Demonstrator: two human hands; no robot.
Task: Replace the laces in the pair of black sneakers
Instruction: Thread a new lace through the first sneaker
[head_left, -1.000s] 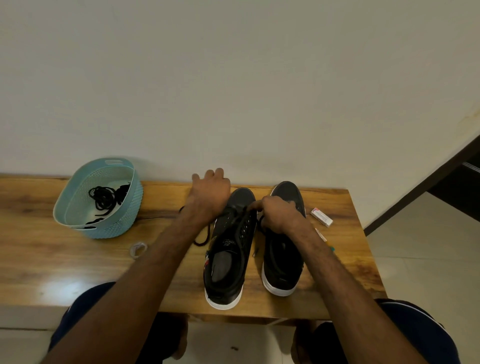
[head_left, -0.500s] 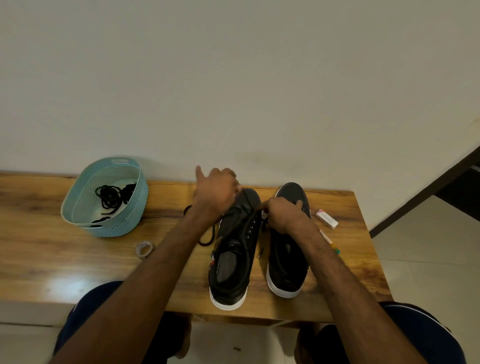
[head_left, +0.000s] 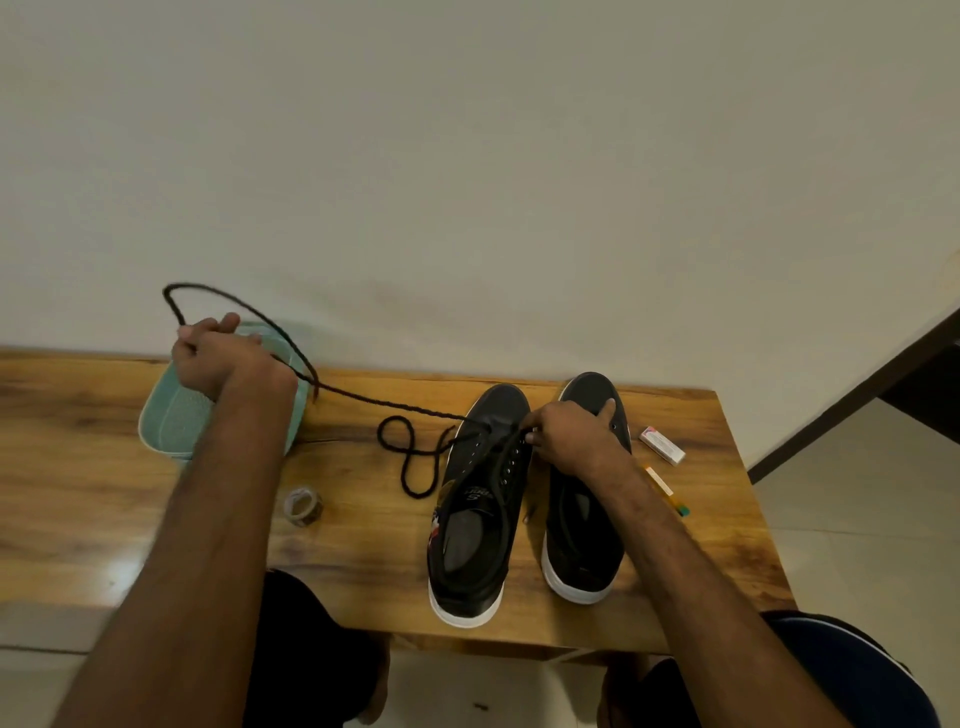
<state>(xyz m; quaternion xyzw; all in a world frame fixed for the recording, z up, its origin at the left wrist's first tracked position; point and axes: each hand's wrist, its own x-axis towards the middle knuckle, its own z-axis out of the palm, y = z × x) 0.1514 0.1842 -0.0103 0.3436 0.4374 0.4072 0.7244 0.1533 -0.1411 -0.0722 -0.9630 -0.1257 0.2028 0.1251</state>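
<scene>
Black lace (head_left: 358, 397) stretched from left sneaker (head_left: 475, 525) to raised left hand (head_left: 228, 358)
The left hand gripped the lace above the teal basket (head_left: 174, 426); the right hand (head_left: 576, 436) pinched it at the eyelets, resting over the right sneaker (head_left: 584, 545). Both sneakers stood on the counter (head_left: 363, 571).

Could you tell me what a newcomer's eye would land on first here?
Probably the long black lace, stretched from the left sneaker up to the left hand, which grips it above the teal basket at the left of the bench. Then the right hand, pinching the lace at that sneaker's eyelets.
</scene>
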